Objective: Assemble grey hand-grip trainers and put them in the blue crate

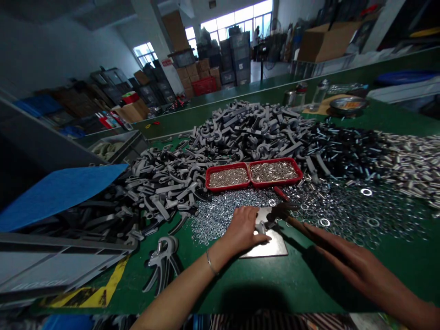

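My left hand (244,229) presses a small grey metal part (261,228) against a flat steel plate (275,245) on the green bench; the fingers hide much of that part. In my right hand (347,256) is a hammer (284,211) with a wooden handle, its head just above and beside the part. Behind the plate a red-handled tool (281,193) lies among the washers. To the left of my left forearm rests a grey spring clamp (163,261), its handles pointing toward me and a coil spring visible.
Small shiny nuts (213,217) and washers (343,211) spread around the plate. Two red trays (227,187) hold tiny metal pieces. Grey clamp parts (247,128) are heaped behind, with black parts (350,146) and metal cylinders (415,160) at right. A grey crate (68,261) stands left.
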`<action>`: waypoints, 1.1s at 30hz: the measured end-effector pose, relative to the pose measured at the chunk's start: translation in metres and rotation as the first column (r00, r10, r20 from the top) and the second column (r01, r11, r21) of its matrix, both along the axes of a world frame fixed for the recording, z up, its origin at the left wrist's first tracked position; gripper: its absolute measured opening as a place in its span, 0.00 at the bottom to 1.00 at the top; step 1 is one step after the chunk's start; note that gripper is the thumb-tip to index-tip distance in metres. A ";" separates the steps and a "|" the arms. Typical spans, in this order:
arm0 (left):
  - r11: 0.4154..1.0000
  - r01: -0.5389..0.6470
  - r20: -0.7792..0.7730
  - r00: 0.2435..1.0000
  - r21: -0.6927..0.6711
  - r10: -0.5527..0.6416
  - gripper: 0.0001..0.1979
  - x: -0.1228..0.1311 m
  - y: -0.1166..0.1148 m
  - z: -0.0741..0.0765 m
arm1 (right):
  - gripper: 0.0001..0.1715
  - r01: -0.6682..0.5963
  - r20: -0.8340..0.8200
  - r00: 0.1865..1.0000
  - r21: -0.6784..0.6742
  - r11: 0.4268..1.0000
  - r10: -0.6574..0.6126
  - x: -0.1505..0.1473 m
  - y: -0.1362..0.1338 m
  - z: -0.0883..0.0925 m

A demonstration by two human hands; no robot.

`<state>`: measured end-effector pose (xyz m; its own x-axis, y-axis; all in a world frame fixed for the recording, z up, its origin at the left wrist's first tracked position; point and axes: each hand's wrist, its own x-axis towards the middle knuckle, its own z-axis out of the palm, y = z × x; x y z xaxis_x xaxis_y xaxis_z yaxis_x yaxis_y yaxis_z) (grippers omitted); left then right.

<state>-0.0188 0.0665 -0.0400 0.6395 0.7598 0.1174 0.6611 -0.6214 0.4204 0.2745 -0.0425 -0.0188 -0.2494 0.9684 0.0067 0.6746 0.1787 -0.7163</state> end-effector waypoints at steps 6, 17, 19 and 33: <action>0.991 -0.040 0.053 0.997 -0.131 0.047 0.58 -0.010 -0.015 -0.014 | 0.33 -0.064 0.100 0.993 0.056 0.996 0.058 -0.015 0.004 0.000; 0.971 -0.075 0.088 0.991 -0.225 0.097 0.61 -0.005 -0.008 0.009 | 0.28 -0.062 0.211 0.977 0.202 0.977 0.019 -0.024 0.044 -0.038; 0.983 -0.095 0.118 0.986 -0.157 0.115 0.52 -0.016 0.018 0.027 | 0.25 -0.151 0.238 0.967 0.230 0.961 0.095 -0.045 0.060 -0.039; 0.845 -0.534 -0.086 0.843 -0.012 0.531 0.15 0.003 0.256 0.048 | 0.17 0.073 -0.229 0.971 0.016 0.997 -0.068 -0.076 0.079 -0.035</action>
<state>-0.0154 0.3225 0.0081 0.1411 0.9886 0.0526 0.9170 -0.1505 0.3693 0.1985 0.0368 -0.0536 -0.1695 0.9824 0.0787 0.5053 0.1552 -0.8489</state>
